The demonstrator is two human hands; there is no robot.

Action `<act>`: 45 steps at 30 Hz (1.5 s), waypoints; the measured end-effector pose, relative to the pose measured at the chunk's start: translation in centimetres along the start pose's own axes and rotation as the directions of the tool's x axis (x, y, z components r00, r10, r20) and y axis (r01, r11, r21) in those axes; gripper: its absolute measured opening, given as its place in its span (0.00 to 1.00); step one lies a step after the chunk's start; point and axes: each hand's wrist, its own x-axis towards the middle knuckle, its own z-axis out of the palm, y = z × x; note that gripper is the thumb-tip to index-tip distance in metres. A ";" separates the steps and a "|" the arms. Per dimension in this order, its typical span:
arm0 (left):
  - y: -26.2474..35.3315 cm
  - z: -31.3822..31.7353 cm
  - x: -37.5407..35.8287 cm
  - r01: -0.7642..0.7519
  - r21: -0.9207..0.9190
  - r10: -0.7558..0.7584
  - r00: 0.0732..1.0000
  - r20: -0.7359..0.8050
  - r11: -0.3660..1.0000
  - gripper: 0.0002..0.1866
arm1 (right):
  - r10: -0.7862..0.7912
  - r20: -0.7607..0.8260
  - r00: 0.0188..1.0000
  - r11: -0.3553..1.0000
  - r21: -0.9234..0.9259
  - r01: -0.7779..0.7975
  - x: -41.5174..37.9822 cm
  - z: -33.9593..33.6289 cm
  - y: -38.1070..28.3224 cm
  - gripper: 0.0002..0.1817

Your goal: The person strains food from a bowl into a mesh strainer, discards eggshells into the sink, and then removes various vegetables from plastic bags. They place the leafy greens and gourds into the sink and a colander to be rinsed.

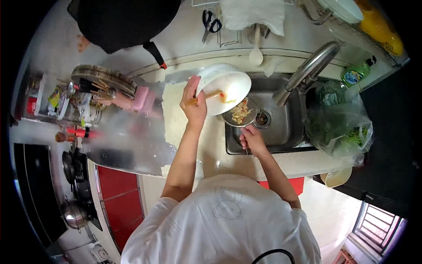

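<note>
My left hand (pixel 194 105) is closed on the rim of a white bowl (pixel 237 83), with wooden chopsticks (pixel 214 93) also in its grip. The bowl is tipped to the right, its mouth toward a mesh strainer (pixel 227 118). Bits of orange and yellow food cling inside the bowl near the chopstick tips. Pale chopped food (pixel 241 112) lies heaped in the strainer. My right hand (pixel 252 140) is wrapped round the strainer's handle, holding it over the left part of the steel sink (pixel 285 132).
A curved faucet (pixel 307 70) rises behind the sink. To its right are a plastic bag of greens (pixel 338 121) and a green soap bottle (pixel 357 74). Left of the bowl stand a pink holder (pixel 141 99) and a round wooden board (pixel 103 77). A black pan (pixel 123 22) lies behind.
</note>
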 end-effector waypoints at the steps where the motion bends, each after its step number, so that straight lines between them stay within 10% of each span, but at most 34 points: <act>1: 1.4 0.0 0.3 -0.031 -0.042 0.032 0.999 0.043 0.999 0.20 | 0.015 0.004 1.000 1.000 0.028 -0.015 -0.1 0.3 -0.5 0.07; 20: 10.8 -4.4 5.4 -0.659 0.019 0.656 0.746 -0.115 0.752 0.13 | -0.209 0.214 0.954 0.971 0.157 0.178 -3.6 1.8 -6.6 0.09; 31: 13.1 -4.8 7.7 -0.603 0.012 0.577 0.758 -0.303 0.798 0.16 | -0.240 0.241 0.940 0.971 0.072 0.229 -4.3 2.3 -7.4 0.10; 45: 10.2 -2.4 6.5 -0.580 0.099 0.588 0.791 -0.170 0.808 0.19 | -0.248 0.223 0.943 0.967 0.117 0.227 -5.4 1.0 -7.2 0.10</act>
